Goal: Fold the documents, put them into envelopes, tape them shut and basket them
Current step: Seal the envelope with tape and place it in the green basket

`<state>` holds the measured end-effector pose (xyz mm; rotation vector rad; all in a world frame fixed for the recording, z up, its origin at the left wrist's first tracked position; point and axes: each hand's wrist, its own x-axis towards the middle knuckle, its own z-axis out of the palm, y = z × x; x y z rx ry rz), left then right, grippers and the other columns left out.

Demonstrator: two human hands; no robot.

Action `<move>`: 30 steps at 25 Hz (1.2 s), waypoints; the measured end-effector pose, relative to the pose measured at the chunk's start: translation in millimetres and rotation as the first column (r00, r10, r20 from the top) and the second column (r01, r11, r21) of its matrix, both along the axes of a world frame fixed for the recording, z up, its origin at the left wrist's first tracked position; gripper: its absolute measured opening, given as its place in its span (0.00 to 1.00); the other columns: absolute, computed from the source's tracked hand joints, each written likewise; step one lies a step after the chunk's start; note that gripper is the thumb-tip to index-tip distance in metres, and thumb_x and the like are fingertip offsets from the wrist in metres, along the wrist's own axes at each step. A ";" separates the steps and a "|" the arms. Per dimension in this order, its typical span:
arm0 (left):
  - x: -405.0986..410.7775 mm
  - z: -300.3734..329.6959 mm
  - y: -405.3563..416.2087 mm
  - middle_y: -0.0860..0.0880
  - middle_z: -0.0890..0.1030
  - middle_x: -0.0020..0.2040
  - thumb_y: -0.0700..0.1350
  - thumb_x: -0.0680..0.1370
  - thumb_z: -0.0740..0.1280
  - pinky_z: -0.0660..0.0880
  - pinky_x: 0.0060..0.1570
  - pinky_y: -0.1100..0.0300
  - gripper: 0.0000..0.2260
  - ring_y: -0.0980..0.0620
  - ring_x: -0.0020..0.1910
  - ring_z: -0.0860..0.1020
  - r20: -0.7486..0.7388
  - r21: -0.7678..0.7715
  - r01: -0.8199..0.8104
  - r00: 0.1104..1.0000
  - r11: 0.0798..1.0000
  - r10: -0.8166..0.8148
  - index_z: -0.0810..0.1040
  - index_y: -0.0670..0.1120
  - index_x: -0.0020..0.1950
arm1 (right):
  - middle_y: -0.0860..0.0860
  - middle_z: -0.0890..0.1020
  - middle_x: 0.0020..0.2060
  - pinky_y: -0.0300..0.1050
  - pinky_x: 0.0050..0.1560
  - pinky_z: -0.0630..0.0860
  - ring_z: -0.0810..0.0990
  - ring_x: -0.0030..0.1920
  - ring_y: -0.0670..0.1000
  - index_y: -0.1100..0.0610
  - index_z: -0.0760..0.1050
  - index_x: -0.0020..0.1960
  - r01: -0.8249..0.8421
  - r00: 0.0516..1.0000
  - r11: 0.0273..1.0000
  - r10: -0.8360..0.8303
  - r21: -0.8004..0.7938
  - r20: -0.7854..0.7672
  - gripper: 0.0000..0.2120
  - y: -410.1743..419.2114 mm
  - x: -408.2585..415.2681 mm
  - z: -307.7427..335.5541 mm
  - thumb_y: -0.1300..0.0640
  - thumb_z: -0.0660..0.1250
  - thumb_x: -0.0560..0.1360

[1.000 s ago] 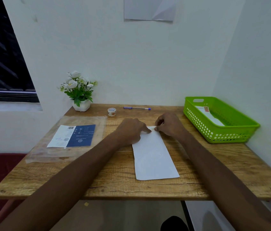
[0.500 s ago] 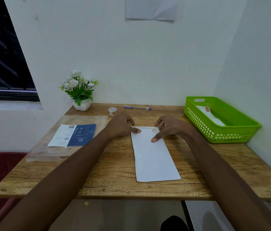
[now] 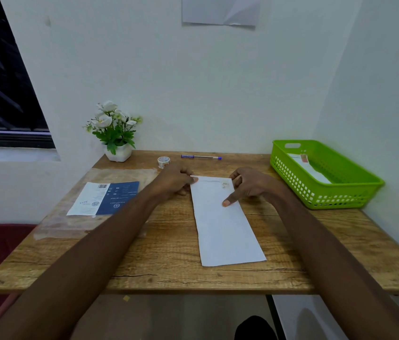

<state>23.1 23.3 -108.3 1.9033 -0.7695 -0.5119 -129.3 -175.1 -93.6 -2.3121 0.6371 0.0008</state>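
Wooden table (image 3: 169, 253) holds envelope (image 3: 225, 224) between both hands' fingertips.

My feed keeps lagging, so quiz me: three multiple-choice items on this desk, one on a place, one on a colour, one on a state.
1. Where is the tape roll?
A. in the basket
B. between the plant and the pen
C. on the envelope

2. What colour is the basket?
A. green
B. red
C. black

3. What is the right hand doing?
A. holding the pen
B. hanging off the table
C. pressing a finger on the envelope

Answers: 1 B, the roll stands between the plant and the pen. 2 A, its walls are bright green. 3 C, one fingertip rests on the envelope.
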 end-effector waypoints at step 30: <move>-96.4 3.2 -45.1 0.45 0.87 0.48 0.37 0.79 0.70 0.84 0.40 0.53 0.06 0.48 0.43 0.87 -0.070 -0.402 -0.014 0.997 0.916 -0.015 0.84 0.39 0.55 | 0.53 0.83 0.31 0.40 0.26 0.74 0.81 0.29 0.48 0.61 0.78 0.39 0.254 0.809 0.911 -0.384 0.324 0.445 0.08 16.9 -150.4 10.9 0.71 0.71 0.72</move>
